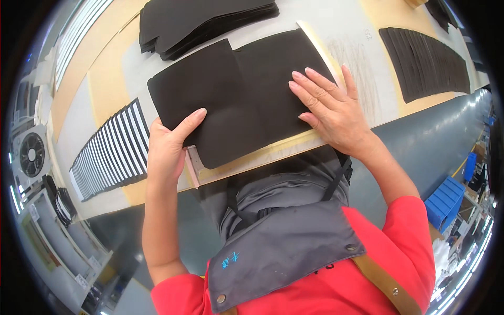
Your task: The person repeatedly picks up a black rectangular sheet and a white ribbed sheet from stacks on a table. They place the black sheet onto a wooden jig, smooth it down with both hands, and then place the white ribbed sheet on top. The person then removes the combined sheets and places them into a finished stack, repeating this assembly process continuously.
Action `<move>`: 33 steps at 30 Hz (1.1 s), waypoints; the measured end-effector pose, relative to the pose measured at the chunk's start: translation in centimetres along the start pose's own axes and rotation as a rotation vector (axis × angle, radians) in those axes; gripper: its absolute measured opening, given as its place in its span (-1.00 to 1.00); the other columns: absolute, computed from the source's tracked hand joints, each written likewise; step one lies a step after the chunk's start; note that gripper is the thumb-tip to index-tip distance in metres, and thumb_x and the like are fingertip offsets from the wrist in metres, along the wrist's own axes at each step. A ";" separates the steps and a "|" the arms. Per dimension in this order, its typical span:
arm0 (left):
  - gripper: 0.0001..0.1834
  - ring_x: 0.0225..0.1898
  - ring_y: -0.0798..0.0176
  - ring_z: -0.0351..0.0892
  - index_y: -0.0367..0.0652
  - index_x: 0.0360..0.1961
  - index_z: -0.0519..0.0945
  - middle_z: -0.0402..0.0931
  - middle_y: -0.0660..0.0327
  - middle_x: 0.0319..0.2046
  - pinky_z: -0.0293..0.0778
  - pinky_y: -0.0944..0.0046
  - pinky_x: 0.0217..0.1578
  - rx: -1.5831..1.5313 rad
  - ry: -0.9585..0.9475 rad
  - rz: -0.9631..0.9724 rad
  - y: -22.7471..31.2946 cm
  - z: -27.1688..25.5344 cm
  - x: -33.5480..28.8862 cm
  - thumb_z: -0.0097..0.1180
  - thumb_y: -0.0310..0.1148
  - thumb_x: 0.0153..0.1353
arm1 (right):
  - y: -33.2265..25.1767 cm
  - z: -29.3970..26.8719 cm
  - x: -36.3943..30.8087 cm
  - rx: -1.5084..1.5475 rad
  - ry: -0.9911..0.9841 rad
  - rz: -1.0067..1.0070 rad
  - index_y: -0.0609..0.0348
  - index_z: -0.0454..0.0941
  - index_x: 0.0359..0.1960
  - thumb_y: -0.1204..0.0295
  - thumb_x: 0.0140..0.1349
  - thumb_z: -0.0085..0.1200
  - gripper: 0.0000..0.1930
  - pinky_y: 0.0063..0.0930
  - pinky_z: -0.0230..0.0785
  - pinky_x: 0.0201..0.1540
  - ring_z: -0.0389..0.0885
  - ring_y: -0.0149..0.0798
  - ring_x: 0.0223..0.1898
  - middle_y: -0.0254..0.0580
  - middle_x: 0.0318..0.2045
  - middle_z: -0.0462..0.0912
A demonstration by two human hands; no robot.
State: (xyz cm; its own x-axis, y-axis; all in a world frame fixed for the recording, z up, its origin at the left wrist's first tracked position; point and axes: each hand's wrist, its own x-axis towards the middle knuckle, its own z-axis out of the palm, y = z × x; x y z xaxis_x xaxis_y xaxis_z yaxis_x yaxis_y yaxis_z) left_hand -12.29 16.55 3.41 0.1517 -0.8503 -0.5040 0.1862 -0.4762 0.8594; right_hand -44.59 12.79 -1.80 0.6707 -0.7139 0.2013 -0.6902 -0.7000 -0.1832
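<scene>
A flat black sheet (210,89) of leather-like or fabric material lies across the front of the worktable, its lower edge reaching the table's near edge. It has a notch at the top and a faint crease or seam down its middle; whether it is one piece or two overlapping, I cannot tell. My left hand (170,142) grips its left edge, thumb on top and the fingers hidden underneath. Spread flat, my right hand (328,105) rests on the sheet's right side with its fingers apart.
Behind the sheet sits a stack of black cut pieces (205,23). A fanned row of black-and-white strips (113,152) lies at left, and overlapping dark pieces (425,65) at right. Off the table are a fan (32,149) and a blue crate (445,202).
</scene>
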 end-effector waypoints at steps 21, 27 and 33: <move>-0.67 -0.16 0.24 0.76 -0.36 0.01 0.66 0.73 0.08 -0.12 0.72 0.25 -0.15 0.012 0.052 -0.051 -1.6 -0.1 0.1 0.42 -0.46 0.27 | -0.1 -0.2 0.0 0.006 -0.019 0.015 -0.11 0.46 0.43 0.18 0.36 0.24 -0.40 0.21 -0.39 0.63 0.32 -0.31 0.50 -0.46 0.44 0.46; -0.65 -0.17 0.24 0.76 -0.36 0.02 0.65 0.73 0.08 -0.13 0.74 0.24 -0.17 0.026 0.062 -0.050 -1.6 0.0 0.1 0.43 -0.44 0.26 | -0.1 -0.4 0.0 0.027 -0.037 0.021 -0.08 0.43 0.47 0.23 0.39 0.18 -0.40 0.13 -0.45 0.66 0.30 -0.29 0.52 -0.44 0.47 0.43; -0.65 -0.16 0.25 0.76 -0.35 0.01 0.66 0.73 0.08 -0.12 0.73 0.23 -0.17 0.028 0.063 -0.046 -1.5 0.1 0.1 0.44 -0.44 0.26 | -0.1 -0.1 0.0 0.004 -0.004 0.016 -0.13 0.49 0.40 0.15 0.33 0.28 -0.41 0.26 -0.38 0.63 0.31 -0.34 0.50 -0.49 0.42 0.47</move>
State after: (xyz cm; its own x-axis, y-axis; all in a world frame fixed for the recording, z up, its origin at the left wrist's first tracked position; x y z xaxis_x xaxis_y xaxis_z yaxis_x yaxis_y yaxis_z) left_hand -12.61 17.19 2.08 0.2042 -0.8119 -0.5469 0.1677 -0.5214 0.8367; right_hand -44.55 12.86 -1.74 0.6603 -0.7254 0.1944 -0.7002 -0.6883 -0.1898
